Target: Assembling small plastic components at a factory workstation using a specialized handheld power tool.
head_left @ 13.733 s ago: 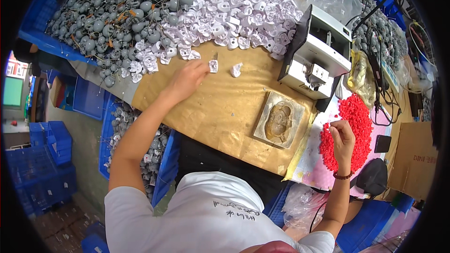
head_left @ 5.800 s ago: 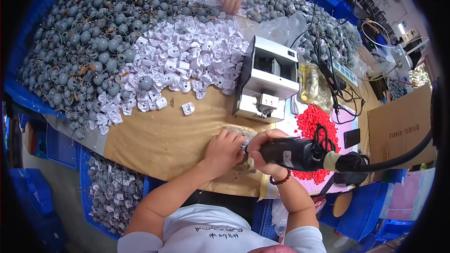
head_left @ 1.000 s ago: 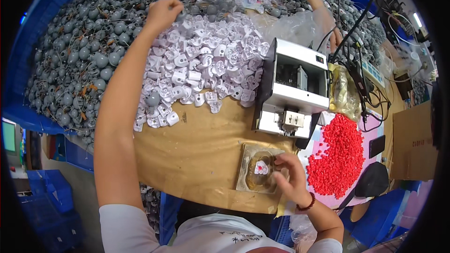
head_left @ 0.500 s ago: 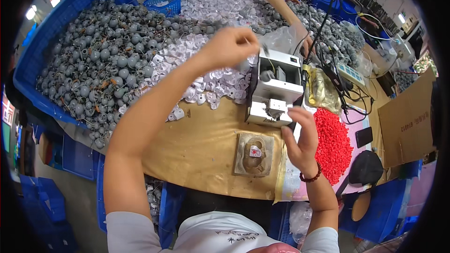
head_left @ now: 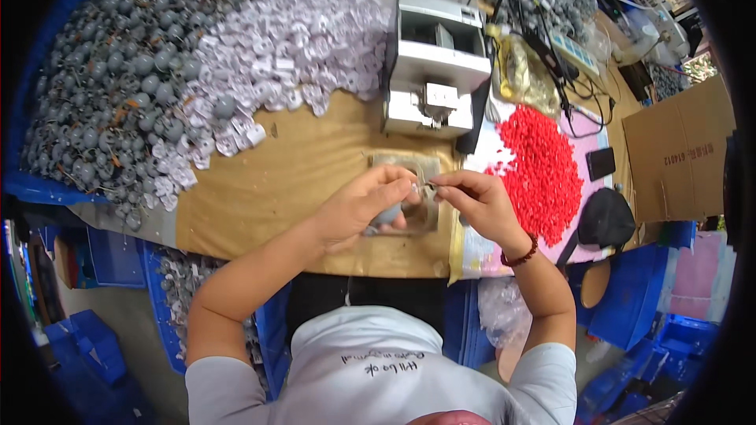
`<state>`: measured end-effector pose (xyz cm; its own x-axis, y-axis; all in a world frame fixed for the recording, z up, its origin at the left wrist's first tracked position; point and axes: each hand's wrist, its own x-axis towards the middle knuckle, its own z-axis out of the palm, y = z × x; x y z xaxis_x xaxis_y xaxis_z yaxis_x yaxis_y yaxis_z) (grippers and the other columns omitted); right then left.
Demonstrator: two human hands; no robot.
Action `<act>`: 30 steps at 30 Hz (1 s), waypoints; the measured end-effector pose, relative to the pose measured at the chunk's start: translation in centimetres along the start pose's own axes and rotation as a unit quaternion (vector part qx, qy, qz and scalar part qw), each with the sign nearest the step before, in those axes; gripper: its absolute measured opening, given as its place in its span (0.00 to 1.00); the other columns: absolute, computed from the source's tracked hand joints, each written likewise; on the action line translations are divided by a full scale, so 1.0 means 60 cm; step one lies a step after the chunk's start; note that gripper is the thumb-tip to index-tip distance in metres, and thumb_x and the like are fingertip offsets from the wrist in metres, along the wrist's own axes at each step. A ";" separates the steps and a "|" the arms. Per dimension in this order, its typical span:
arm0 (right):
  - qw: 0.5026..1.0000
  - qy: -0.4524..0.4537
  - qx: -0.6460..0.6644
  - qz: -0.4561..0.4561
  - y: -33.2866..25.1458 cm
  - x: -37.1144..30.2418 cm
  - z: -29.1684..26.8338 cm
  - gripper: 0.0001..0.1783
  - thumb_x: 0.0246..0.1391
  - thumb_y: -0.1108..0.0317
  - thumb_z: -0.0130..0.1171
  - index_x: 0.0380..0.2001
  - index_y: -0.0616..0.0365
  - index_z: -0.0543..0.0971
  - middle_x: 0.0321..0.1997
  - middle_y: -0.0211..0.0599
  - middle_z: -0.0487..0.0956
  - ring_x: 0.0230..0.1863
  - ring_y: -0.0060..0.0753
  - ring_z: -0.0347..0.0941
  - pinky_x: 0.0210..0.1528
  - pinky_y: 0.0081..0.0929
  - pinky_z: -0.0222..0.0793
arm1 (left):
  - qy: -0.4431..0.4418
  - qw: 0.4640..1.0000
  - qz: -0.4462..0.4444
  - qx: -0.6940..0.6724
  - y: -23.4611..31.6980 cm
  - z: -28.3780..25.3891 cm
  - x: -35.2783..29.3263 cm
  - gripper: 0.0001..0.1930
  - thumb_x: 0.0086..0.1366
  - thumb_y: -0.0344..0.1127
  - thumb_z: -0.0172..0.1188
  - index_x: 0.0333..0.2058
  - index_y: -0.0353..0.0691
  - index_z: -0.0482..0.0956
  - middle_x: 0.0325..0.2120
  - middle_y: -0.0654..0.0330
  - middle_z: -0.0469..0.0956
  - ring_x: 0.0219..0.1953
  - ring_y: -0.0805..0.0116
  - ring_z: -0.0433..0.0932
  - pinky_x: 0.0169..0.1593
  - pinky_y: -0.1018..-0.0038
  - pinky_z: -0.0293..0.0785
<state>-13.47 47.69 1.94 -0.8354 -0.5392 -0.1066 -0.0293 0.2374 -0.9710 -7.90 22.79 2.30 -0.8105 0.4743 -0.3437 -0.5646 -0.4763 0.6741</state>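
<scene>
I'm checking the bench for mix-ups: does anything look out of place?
One grey ball-shaped part sits among the white plastic pieces, apart from the main grey heap to its left, so it looks like a stray.

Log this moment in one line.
left hand: holding grey round part; right hand: pinched close by, contents unclear; metal block: partly hidden beneath hands; red pieces: heaped rightward

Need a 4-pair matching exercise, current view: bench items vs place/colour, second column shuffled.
1. Ball-shaped part
2. Recessed metal block
3. Heaped small pieces
4. Cardboard box

A. Bright red
B. Brown, toward the picture's right edge
C. Grey, in the left hand
D. Partly hidden by both hands

Pairs: 1-C, 2-D, 3-A, 4-B
</scene>
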 end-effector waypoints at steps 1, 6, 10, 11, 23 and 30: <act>0.998 -0.001 -0.054 -0.017 0.008 -0.001 0.006 0.11 0.61 0.75 0.62 0.46 0.62 0.83 0.37 0.33 0.85 0.34 0.17 0.78 0.35 0.20 0.74 | 0.053 0.988 0.050 0.134 -0.024 -0.004 -0.005 0.18 0.69 0.40 0.61 0.52 0.37 0.73 0.43 0.60 0.77 0.36 0.73 0.78 0.41 0.77 0.75; 0.907 0.012 -0.347 -0.238 0.026 0.014 0.031 0.12 0.50 0.76 0.66 0.39 0.57 0.84 0.30 0.35 0.79 0.27 0.34 0.79 0.29 0.29 0.75 | 0.148 0.825 0.233 0.493 -0.088 -0.013 -0.021 0.17 0.58 0.32 0.69 0.45 0.37 0.78 0.42 0.55 0.77 0.47 0.60 0.76 0.51 0.67 0.72; 0.826 -0.011 -0.454 -0.334 0.043 0.035 0.043 0.17 0.44 0.70 0.62 0.41 0.57 0.82 0.32 0.32 0.76 0.31 0.34 0.76 0.26 0.30 0.73 | 0.159 0.776 0.276 0.545 -0.102 -0.014 -0.021 0.16 0.57 0.30 0.69 0.44 0.37 0.79 0.42 0.54 0.77 0.47 0.53 0.76 0.52 0.64 0.72; 0.821 -0.015 -0.463 -0.334 0.043 0.039 0.044 0.17 0.44 0.70 0.62 0.41 0.57 0.82 0.32 0.32 0.76 0.31 0.34 0.76 0.26 0.30 0.72 | 0.160 0.761 0.289 0.558 -0.103 -0.015 -0.018 0.16 0.56 0.29 0.69 0.44 0.37 0.79 0.43 0.54 0.77 0.47 0.53 0.75 0.51 0.63 0.72; 0.763 -0.096 -0.563 -0.304 0.022 0.032 0.056 0.17 0.45 0.72 0.59 0.40 0.68 0.79 0.36 0.39 0.73 0.36 0.36 0.72 0.35 0.30 0.71 | 0.154 0.737 0.264 0.604 -0.094 -0.028 -0.001 0.19 0.55 0.28 0.67 0.46 0.38 0.78 0.45 0.53 0.76 0.49 0.51 0.73 0.53 0.60 0.71; 0.819 -0.082 -0.501 -0.268 0.031 0.010 0.052 0.17 0.45 0.78 0.58 0.41 0.69 0.81 0.43 0.45 0.78 0.44 0.44 0.75 0.43 0.34 0.73 | 0.221 0.493 0.314 0.781 -0.124 -0.007 0.040 0.24 0.53 0.29 0.64 0.51 0.39 0.77 0.54 0.51 0.74 0.60 0.51 0.69 0.61 0.48 0.63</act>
<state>-12.32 45.29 -0.62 -0.4719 -0.8650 0.1706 -0.8723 0.4300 -0.2327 -5.72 27.13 -3.82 -0.8986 0.2244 0.3771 0.3479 0.8881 0.3004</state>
